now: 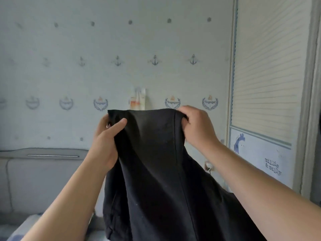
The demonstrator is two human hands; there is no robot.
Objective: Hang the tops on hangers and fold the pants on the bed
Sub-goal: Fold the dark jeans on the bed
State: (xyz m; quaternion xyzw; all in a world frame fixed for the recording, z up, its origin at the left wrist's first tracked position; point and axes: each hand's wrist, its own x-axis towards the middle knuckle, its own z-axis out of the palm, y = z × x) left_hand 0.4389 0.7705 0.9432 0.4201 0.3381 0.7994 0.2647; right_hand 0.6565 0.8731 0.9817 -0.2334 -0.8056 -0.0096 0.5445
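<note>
Head view: black garment [156, 162] is held up at chest height in front of the wallpapered wall [121, 40], stretched between both hands along its upper edge. Left hand [106, 141] is clamped on the upper left corner, with the thumb laid across the front of the cloth and the fingers hidden behind it. Right hand [198, 126] is closed on the upper right corner, knuckles turned toward the camera and fingertips tucked over the edge out of sight. The cloth is drawn fairly taut between the two grips and hangs down between the forearms. One long vertical seam is seen right of centre. Lower part of the garment is cut off by the bottom edge of the frame, so its full shape is not shown; whether it is a top or a pair of pants cannot be told. A padded grey headboard [43, 180] is noted low on the left, against the wall. A pale patterned strip at the bottom left corner, probably the bed [20, 228], is blurred and mostly cut off. Some white and orange tubes [139, 99] are seen on the wall just above the garment's edge, lower ends hidden by the cloth. A slatted blind [265, 66] is noted at right, with a giraffe picture [239, 141] below it. A small fitting on the wall near the right forearm is too blurred to identify.
</note>
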